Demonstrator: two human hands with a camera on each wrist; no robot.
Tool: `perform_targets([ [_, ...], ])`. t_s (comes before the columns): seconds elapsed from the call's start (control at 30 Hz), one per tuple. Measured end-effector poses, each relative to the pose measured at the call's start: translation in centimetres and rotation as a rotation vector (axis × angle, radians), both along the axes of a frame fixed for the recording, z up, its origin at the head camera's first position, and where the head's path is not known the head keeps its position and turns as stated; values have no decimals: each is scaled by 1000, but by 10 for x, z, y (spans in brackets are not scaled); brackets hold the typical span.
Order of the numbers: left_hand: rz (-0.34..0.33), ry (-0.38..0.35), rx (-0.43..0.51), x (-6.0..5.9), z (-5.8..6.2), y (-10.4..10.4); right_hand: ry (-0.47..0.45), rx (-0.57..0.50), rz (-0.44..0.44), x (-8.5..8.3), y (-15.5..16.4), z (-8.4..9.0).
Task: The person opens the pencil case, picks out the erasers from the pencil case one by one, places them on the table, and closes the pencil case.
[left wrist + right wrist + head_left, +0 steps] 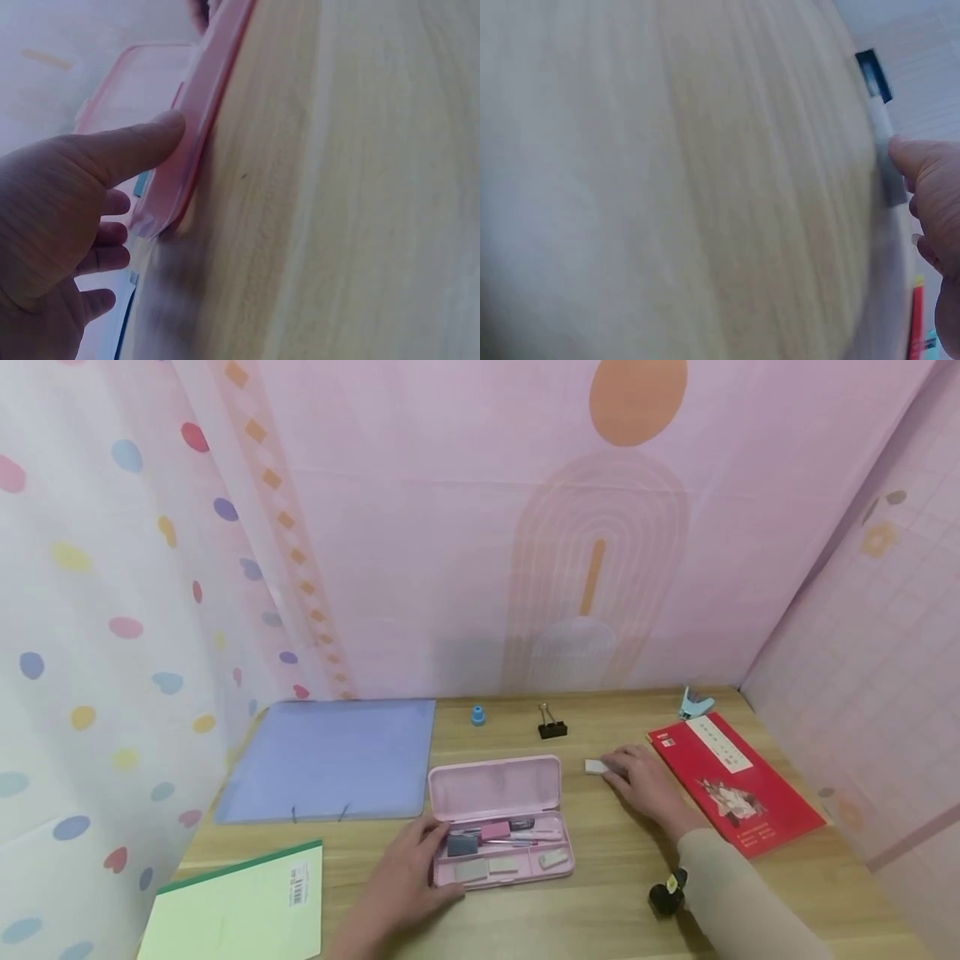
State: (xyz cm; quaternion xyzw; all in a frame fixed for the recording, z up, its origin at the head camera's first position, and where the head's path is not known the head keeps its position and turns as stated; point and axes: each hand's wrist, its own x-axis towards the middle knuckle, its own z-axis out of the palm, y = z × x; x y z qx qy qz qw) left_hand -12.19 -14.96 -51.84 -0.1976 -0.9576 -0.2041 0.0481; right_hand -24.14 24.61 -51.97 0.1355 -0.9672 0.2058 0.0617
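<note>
A pink pencil case (pixel 497 788) lies on the table with its lid tipped back. In it are pens (pixel 521 842), a pink block (pixel 495 832), a dark grey-blue block (pixel 462 846) and several pale erasers (pixel 503 865). My left hand (pixel 405 877) holds the case's left end, fingers along the back corner and thumb (pixel 161 135) on the front wall. To the right of the case, my right hand (pixel 645 781) pinches a small white eraser (pixel 595 767) low over the table. In the right wrist view the thumb lies against the eraser's side (pixel 883 135).
A blue folder (pixel 337 760) and a pale green notebook (pixel 240 906) lie left. Behind stand a blue cone-shaped piece (pixel 477 716) and a black binder clip (pixel 552 729). At right are a red booklet (pixel 750 802) and a light blue gadget (pixel 695 703). Curtains (pixel 420 527) close off the back.
</note>
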Motion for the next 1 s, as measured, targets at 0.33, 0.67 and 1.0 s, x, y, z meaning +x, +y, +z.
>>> perform_targets([
  [0.33,82,-44,64,17,3,-4,29,-56,154,54,-36,36],
  [0.67,97,-24,80,17,-2,-3,72,8,402,69,-103,32],
  [1.0,119,-68,114,14,-4,-2,14,54,431,61,-142,21],
])
